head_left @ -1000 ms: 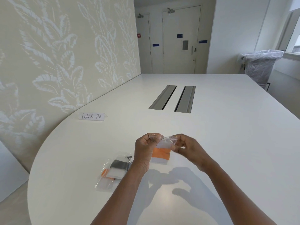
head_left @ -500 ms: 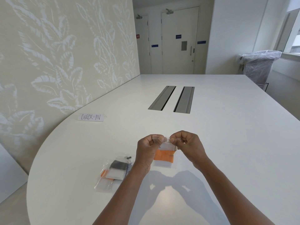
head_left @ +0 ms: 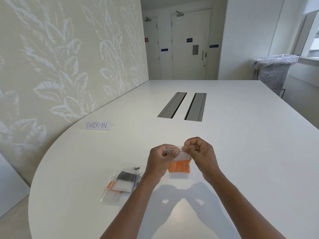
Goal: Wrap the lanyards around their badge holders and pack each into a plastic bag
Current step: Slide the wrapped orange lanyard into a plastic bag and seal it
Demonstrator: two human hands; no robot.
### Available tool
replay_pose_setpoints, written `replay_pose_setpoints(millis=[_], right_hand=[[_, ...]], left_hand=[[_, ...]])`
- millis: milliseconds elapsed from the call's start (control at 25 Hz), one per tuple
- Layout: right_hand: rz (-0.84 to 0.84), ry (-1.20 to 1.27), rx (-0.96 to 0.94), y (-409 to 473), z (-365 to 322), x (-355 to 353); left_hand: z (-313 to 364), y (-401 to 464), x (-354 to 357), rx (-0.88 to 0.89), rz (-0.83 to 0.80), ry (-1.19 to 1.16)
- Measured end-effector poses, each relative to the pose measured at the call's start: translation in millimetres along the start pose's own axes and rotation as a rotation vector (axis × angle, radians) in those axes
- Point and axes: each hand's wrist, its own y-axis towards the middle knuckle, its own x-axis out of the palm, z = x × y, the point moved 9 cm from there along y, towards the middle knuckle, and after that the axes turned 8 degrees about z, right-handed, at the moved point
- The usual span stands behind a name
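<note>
Both hands — left hand point(head_left: 161, 161), right hand point(head_left: 200, 153) — pinching plastic bag point(head_left: 179, 163) top

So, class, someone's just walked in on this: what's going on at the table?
A person is packing lanyards. Both hands, the left hand and the right hand, pinch the top edge of a clear plastic bag held above the white table; an orange lanyard wrapped round its badge holder sits inside. Whether the bag is sealed cannot be told. To the left, a small pile of filled bags lies on the table, near a CHECK-IN sign.
</note>
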Motion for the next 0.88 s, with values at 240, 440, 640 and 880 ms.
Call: replay_pose_setpoints(millis=[240, 440, 640, 880], right_hand=[[0.006, 0.044, 0.03, 0.9, 2.7, -0.3], [-0.006, -0.023, 0.08, 3.1, 7.3, 1.9], [-0.121, -0.099, 0.15, -1.1, 13.6, 10.2], [-0.121, -0.136, 0.17, 0.3, 9.1, 9.7]], left_hand=[[-6.7, -2.5, -0.5, -0.042, 0.019, -0.084], [-14.5, 0.1, -2.8, -0.116, 0.094, -0.207], [-14.9, -5.2, -0.3, -0.102, 0.085, -0.217], [-11.5, -6.2, 1.4, -0.092, 0.124, -0.2]])
